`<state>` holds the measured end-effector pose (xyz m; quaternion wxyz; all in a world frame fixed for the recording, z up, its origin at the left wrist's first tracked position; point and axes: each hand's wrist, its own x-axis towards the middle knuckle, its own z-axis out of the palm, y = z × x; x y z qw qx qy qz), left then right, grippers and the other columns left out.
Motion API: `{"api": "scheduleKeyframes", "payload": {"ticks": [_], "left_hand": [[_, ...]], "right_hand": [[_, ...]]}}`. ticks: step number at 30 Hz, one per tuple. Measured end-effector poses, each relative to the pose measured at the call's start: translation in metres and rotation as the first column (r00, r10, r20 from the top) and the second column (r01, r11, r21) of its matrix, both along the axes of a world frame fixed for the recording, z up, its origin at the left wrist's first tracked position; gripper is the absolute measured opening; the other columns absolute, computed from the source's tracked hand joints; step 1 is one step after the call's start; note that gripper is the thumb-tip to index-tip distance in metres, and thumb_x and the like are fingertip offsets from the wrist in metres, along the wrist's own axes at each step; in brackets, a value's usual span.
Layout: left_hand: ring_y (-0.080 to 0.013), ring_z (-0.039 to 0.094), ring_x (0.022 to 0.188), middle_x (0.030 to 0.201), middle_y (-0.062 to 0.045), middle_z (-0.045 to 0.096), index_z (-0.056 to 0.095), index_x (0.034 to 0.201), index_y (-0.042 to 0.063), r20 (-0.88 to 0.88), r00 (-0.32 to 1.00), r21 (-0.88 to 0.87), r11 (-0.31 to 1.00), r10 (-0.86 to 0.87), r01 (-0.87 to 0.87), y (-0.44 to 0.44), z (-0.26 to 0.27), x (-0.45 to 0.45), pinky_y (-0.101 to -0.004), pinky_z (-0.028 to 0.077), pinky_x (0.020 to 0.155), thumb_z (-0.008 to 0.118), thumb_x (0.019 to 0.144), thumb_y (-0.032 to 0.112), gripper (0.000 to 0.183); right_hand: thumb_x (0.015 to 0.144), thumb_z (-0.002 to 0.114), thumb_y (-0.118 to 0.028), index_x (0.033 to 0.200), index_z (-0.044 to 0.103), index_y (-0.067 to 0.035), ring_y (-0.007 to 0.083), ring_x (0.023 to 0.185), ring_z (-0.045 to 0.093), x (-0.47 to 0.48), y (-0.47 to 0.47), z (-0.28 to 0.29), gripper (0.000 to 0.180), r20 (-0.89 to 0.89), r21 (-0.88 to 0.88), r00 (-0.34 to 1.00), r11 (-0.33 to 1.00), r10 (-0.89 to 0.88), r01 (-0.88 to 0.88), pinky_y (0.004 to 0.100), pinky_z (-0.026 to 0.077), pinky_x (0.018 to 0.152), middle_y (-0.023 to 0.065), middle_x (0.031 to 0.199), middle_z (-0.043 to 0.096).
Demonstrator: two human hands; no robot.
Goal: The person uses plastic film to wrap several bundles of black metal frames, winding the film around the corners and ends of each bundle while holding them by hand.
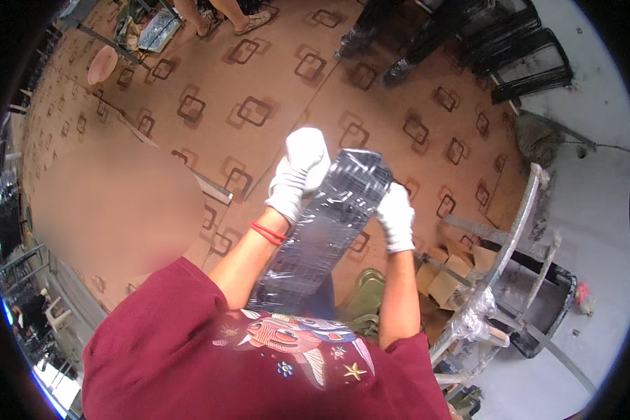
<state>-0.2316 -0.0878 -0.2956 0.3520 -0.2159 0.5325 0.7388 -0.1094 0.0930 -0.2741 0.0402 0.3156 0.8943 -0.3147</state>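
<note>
A long, flat black bundle (320, 241), wound in clear stretch film, slants from my lap up between my hands. My left hand (294, 181), in a white knit glove, is shut on a white roll (307, 149) at the left of the bundle's far end; the roll looks like stretch film, though glare blurs it. On the right, my right hand (396, 218), also gloved in white, grips the bundle's right edge near the far end. Its fingertips are hidden behind the bundle.
A metal rack (512, 247) stands at the right beside cardboard (449, 270) and a black plastic bin (567, 299). Black film-wrapped pieces (535, 63) lie at the top right. A pink round item (103, 65) lies upper left, near another person's feet (252, 22). Green footwear (367, 294) is below.
</note>
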Motion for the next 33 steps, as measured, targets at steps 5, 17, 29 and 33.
{"api": "scheduleKeyframes", "payload": {"ticks": [5, 17, 29, 33], "left_hand": [[-0.0226, 0.061, 0.088, 0.1, -0.01, 0.061, 0.054, 0.114, 0.003, 0.312, 0.914, 0.457, 0.802, 0.259, -0.384, 0.025, 0.018, 0.011, -0.0372, 0.053, 0.076, 0.069, 0.077, 0.032, 0.049], [-0.0237, 0.062, 0.085, 0.096, -0.012, 0.064, 0.058, 0.108, 0.002, 0.288, 0.938, 0.557, 0.763, 0.195, -0.329, 0.058, 0.021, -0.007, -0.0362, 0.051, 0.078, 0.075, 0.074, 0.026, 0.045], [-0.0189, 0.06, 0.069, 0.078, -0.007, 0.064, 0.063, 0.082, 0.007, -0.304, 0.767, 0.084, 0.786, -0.565, 0.612, 0.1, 0.07, -0.064, -0.0338, 0.048, 0.061, 0.07, 0.072, 0.037, 0.032], [-0.0182, 0.061, 0.073, 0.085, -0.01, 0.066, 0.065, 0.094, -0.002, -0.341, 0.698, -0.041, 0.751, -0.63, 0.659, 0.129, 0.062, -0.048, -0.0343, 0.048, 0.062, 0.068, 0.073, 0.041, 0.048]], "right_hand": [[0.082, 0.056, -0.035, 0.095, 0.066, -0.012, 0.0254, 0.095, 0.061, -0.076, 0.009, 0.083, 0.028, -0.199, 0.042, 0.979, 0.997, -0.049, 0.059, 0.0333, 0.046, 0.084, 0.0103, 0.102, 0.064], [0.087, 0.044, -0.059, 0.131, 0.047, -0.006, 0.025, 0.124, 0.041, -0.099, -0.002, 0.064, 0.068, 0.071, -0.434, 0.993, 0.899, 0.099, -0.059, 0.03, 0.027, 0.105, 0.0168, 0.134, 0.045], [0.081, 0.053, -0.064, 0.128, 0.044, -0.002, 0.0274, 0.112, 0.052, -0.091, 0.046, 0.062, 0.079, -0.048, -0.998, 0.964, 0.057, -0.262, -0.034, 0.0402, 0.041, 0.099, 0.0148, 0.124, 0.053], [0.081, 0.07, -0.035, 0.112, 0.055, -0.003, 0.0285, 0.096, 0.061, -0.092, 0.058, 0.058, 0.047, 0.16, -0.978, 0.721, -0.011, -0.675, 0.207, 0.0452, 0.051, 0.087, 0.0119, 0.105, 0.062]]}}
